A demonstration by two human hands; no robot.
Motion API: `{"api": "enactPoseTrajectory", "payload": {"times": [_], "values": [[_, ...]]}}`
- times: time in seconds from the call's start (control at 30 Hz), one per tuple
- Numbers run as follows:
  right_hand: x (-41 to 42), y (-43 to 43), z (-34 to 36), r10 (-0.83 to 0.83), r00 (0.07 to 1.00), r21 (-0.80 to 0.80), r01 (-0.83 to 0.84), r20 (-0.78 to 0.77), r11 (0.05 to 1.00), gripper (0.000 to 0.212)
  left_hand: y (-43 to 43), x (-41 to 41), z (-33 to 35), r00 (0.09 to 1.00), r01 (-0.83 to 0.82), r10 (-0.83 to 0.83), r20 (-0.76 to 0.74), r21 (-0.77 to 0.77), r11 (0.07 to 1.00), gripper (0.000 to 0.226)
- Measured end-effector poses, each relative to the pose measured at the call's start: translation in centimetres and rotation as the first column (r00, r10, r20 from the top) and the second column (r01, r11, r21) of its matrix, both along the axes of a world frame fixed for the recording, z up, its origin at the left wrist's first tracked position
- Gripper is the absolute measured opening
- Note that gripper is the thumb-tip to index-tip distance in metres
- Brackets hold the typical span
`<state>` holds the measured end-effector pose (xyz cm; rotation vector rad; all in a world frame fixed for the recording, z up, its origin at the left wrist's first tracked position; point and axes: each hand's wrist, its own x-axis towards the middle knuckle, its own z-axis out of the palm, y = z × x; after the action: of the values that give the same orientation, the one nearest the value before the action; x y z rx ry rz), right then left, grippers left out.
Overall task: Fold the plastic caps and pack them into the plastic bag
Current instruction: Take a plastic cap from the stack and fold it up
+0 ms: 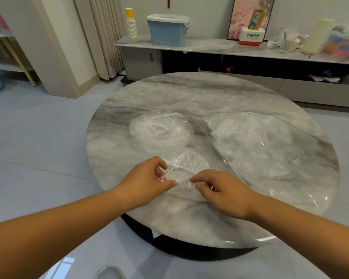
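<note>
A: Status on the caps?
B: Mid-job. Left hand (147,179) at lower centre, thumb and fingers pinched on the near edge of one cap (186,165). The cap lies crumpled on the table (113,125). Fold doesn't look finished.
A: Other hand?
B: Right hand (223,189) is just beside it, thumb and forefinger nipping the same cap's edge. Both hands are clamped on the plastic.
A: What's left?
B: Pile of caps (161,130) at centre frame, just above the one in hand and touching it. Flat rounds, unfolded as far as I can tell. Can't count them, it's clear film on clear film.
A: And the bag?
B: Bag (256,146) is right of centre, lying flat on the table with white bulk inside. Looks like caps already packed, count unreadable too. Can't tell which end is the mouth.
A: Progress?
B: My read: some packed, one in work, a stack still to go.
</note>
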<state>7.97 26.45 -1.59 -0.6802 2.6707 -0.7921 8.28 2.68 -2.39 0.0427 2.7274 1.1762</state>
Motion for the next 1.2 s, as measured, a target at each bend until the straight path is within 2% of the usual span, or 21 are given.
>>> {"api": "enactPoseTrajectory", "payload": {"times": [0.07,0.13,0.27,0.37,0.47,0.53,0.57,0.7,0.73,0.8,0.9,1.0,1.03,1.1,1.2], "values": [[-0.4,0.0,-0.5,0.102,0.988,0.159,-0.082,-0.119,0.984,0.034,-0.2,-0.8,-0.4,0.999,-0.025,0.023,-0.031,-0.087,0.996,0.034],[-0.4,0.0,-0.9,0.165,0.971,0.305,-0.107,-0.173,0.946,0.039,-0.1,-1.4,-0.8,0.996,-0.054,0.041,-0.081,-0.161,0.985,0.03],[-1.0,-0.3,-1.1,0.156,0.98,0.343,-0.105,-0.124,0.933,0.045,0.4,-1.8,-1.5,0.988,-0.14,0.122,-0.091,-0.232,0.963,0.038],[-1.8,-1.0,-0.5,0.006,0.997,0.17,0.006,-0.072,0.985,0.05,0.5,-1.9,-2.1,0.98,-0.199,0.189,-0.062,-0.246,0.949,0.058],[-3.5,-2.1,-0.2,-0.204,0.977,-0.057,0.207,0.059,0.977,0.032,0.5,-2.1,-2.2,0.976,-0.216,0.213,-0.039,-0.248,0.944,0.09],[-4.8,-2.8,-0.1,-0.273,0.951,-0.156,0.294,0.146,0.943,0.023,0.6,-2.3,-2.2,0.978,-0.205,0.206,-0.025,-0.26,0.944,0.104],[-5.4,-3.2,-0.2,-0.292,0.938,-0.196,0.327,0.185,0.925,0.024,0.6,-2.4,-2.1,0.979,-0.2,0.202,-0.019,-0.263,0.944,0.108],[-6.6,-3.5,-0.3,-0.347,0.87,-0.294,0.454,0.351,0.841,0.055,0.3,-2.5,-2.4,0.98,-0.194,0.2,-0.005,-0.258,0.946,0.114],[-6.5,-3.4,-0.1,-0.35,0.862,-0.32,0.47,0.368,0.822,0.055,0.3,-2.5,-2.5,0.981,-0.191,0.196,-0.005,-0.261,0.946,0.113],[-6.0,-3.2,0.5,-0.346,0.864,-0.371,0.476,0.364,0.797,0.042,0.3,-2.5,-2.5,0.981,-0.187,0.192,-0.009,-0.263,0.946,0.111],[-4.6,-3.1,0.8,-0.301,0.926,-0.431,0.373,0.228,0.822,0.018,0.3,-2.7,-2.5,0.982,-0.187,0.188,-0.023,-0.261,0.947,0.105],[-3.0,-2.8,0.3,-0.177,0.983,-0.437,0.18,0.048,0.881,0.012,0.3,-2.5,-2.6,0.983,-0.184,0.177,-0.051,-0.258,0.949,0.101],[-2.6,-2.5,-0.1,-0.11,0.993,-0.386,0.084,-0.044,0.918,0.014,0.3,-2.4,-2.5,0.984,-0.177,0.167,-0.063,-0.257,0.95,0.1],[-1.9,-1.7,-1.0,0.066,0.971,-0.184,-0.109,-0.228,0.977,0.023,-0.2,-2.4,-2.4,0.99,-0.138,0.128,-0.06,-0.243,0.96,0.1],[-0.9,-0.7,-1.7,0.24,0.931,0.05,-0.235,-0.275,0.971,0.037,-2.1,-2.8,-1.6,0.997,0.043,-0.031,0.065,-0.195,0.98,0.111]]}}
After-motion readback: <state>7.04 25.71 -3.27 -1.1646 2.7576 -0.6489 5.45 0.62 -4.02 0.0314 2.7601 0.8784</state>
